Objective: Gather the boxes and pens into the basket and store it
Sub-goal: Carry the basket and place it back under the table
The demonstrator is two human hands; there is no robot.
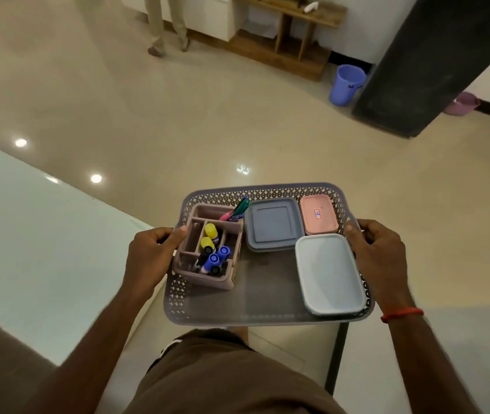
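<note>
- From my remote seat I see the lilac lattice basket (267,307) held level in the air in front of the person's waist, above the glossy tile floor (237,130).
- The left hand (148,252) grips the basket's left rim: fingers curled under the edge, thumb laid on top beside the organiser.
- The right hand (378,249) grips the right rim the same way, fingers folded round the edge, with a red thread (402,313) on its wrist.
- In the left half of the basket stands a mauve pen organiser (208,277); yellow-capped markers (211,231) and blue-capped markers (218,257) stand upright in its compartments.
- A few pens (237,209), green and pink among them, lean out of the organiser's far compartment towards the grey box.
- A square grey-blue lidded box (272,224) sits at the far middle, and a small pink lidded box (318,215) just beside it in the far right corner.
- A larger pale blue lidded box (329,273) lies along the right wall, its far edge over the grey box's corner, as far as I can tell.
- A glass tabletop (28,234) fills the left of the view.
- Far off are a wooden shelf unit (291,40), a blue bucket (347,85), a pink tub (463,104) and another person's legs (166,25).
</note>
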